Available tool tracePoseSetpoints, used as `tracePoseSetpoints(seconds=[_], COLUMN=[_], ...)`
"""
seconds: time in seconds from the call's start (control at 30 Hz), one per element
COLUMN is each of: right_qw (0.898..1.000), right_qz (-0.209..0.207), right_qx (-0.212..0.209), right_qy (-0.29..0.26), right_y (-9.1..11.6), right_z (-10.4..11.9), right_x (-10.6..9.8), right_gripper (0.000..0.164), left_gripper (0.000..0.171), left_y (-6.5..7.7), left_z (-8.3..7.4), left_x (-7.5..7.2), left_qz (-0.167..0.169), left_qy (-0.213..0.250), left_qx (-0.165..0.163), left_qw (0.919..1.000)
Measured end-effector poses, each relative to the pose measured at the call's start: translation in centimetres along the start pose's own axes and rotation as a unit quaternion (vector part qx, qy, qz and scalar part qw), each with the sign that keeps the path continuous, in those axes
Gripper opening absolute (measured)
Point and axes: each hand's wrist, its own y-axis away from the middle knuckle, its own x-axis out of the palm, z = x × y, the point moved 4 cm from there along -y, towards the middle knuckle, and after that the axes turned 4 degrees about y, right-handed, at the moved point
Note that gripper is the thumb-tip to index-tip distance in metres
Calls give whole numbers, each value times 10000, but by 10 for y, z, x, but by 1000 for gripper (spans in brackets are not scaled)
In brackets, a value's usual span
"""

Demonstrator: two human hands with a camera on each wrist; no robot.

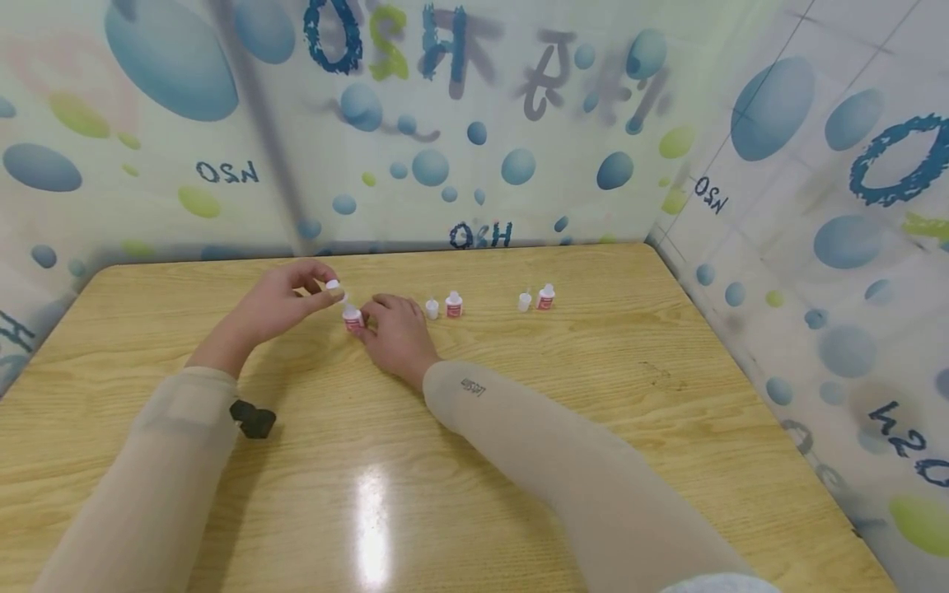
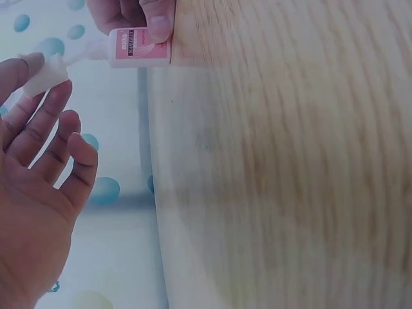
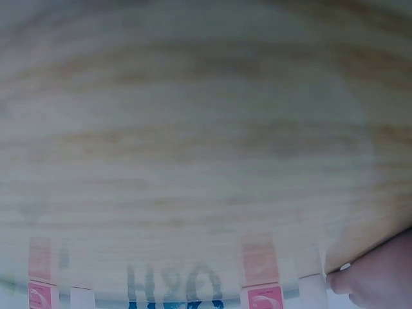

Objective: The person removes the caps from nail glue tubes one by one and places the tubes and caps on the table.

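Observation:
Between thumb and fingertip, my left hand [image 1: 280, 301] pinches a white cap [image 2: 46, 78]; the other fingers are spread. The cap is just above a small nail glue bottle [image 2: 140, 49] with a white neck and pink label, and a pale thin stem runs from it toward the neck. My right hand [image 1: 399, 336] holds that bottle [image 1: 352, 321] upright on the table by its lower part, thumb across the label. In the right wrist view only a bit of the right hand [image 3: 380, 278] shows at the lower right; its grip is hidden there.
Right of my hands, a white cap [image 1: 432, 309] stands beside a second pink-labelled bottle [image 1: 454, 306]. Farther right are another cap [image 1: 524, 301] and bottle [image 1: 546, 298]. The wooden table [image 1: 311, 478] ends at a patterned wall [image 1: 415, 206]. A black device [image 1: 254, 418] sits by the left wrist.

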Motion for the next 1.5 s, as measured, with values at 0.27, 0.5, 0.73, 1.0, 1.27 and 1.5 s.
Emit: tracePoseSetpoints(seconds=[0.27,0.5,0.73,1.0,1.27,1.5], right_qw=[10000,10000,10000,9999,10000,10000], right_qz=[-61,3,33,-1,-11,-27], right_qx=[-12,44,56,23,14,38], right_qy=[6,-1,46,107,86,67], right_y=[0,-1,-1,0,2,2], right_z=[0,-2,-1,1,2,2], right_x=[2,3,2,0,-1,-1], right_gripper=[20,21,19,20,21,21], left_gripper=[43,37,33,26,24,25], left_y=[4,5,5,4,6,2], left_z=[-1,4,7,8,10,20], left_x=[-6,-7,-4,-2,-1,2], left_qz=[61,247,393,485,496,614], left_qy=[-238,-681,-930,-1022,-839,-630], left_qx=[463,690,833,734,413,124], left_qw=[9986,9950,9914,9909,9944,9960])
